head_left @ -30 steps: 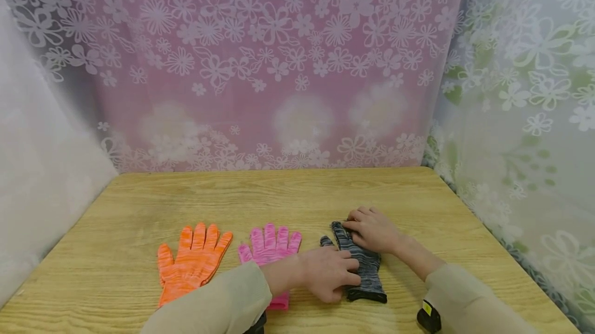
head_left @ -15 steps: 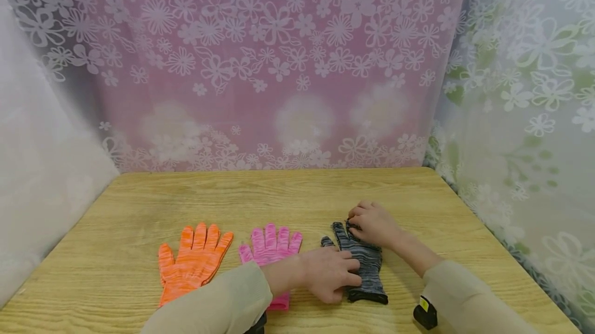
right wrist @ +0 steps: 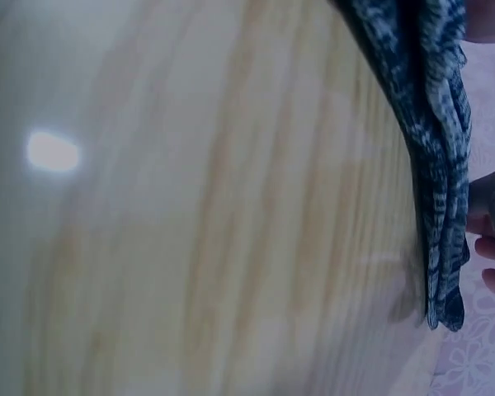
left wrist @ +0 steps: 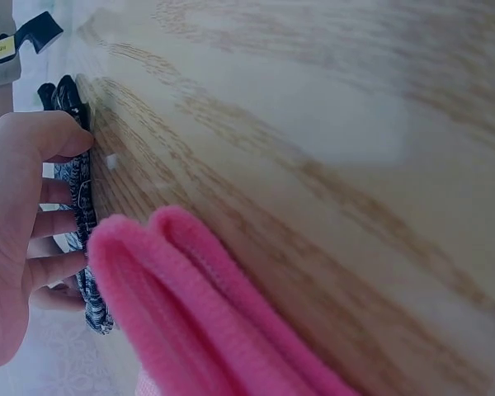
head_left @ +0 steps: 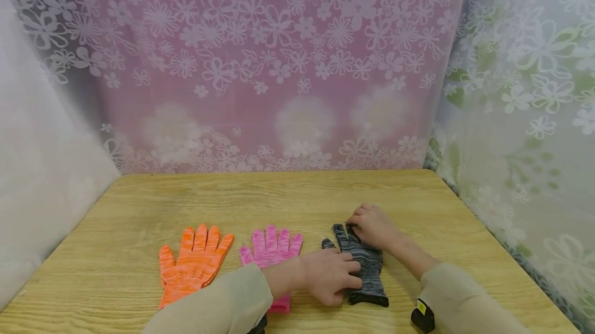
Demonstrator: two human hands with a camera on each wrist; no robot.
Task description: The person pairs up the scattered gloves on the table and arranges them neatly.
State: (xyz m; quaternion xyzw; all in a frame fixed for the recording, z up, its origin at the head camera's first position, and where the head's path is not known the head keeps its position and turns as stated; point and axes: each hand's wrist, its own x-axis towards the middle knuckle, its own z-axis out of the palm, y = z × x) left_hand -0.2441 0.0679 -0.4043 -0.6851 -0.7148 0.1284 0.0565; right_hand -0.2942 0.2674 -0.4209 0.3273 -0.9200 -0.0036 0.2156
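Note:
A dark grey-and-black knit glove (head_left: 369, 267) lies on the table, its cuff toward the person. My left hand (head_left: 327, 274) rests on the glove's left side with loosely spread fingers, seen also along the glove in the left wrist view. At the far end, my right hand (head_left: 374, 228) bends over the glove's fingers and pinches one; it hides part of them. The right wrist view shows the glove (right wrist: 441, 157) edge-on against the tabletop. A pink glove (head_left: 271, 254) lies left of the grey one, partly under my left forearm.
An orange glove (head_left: 192, 267) lies at the left, its cuff partly covered by the left sleeve (head_left: 218, 303). The wooden table (head_left: 274, 189) is bounded by a pink flowered curtain (head_left: 279, 65) behind and pale sheets at both sides.
My right hand has shifted slightly at the glove's fingertips, its fingers drawing together there. My left hand stays in place on the grey glove.

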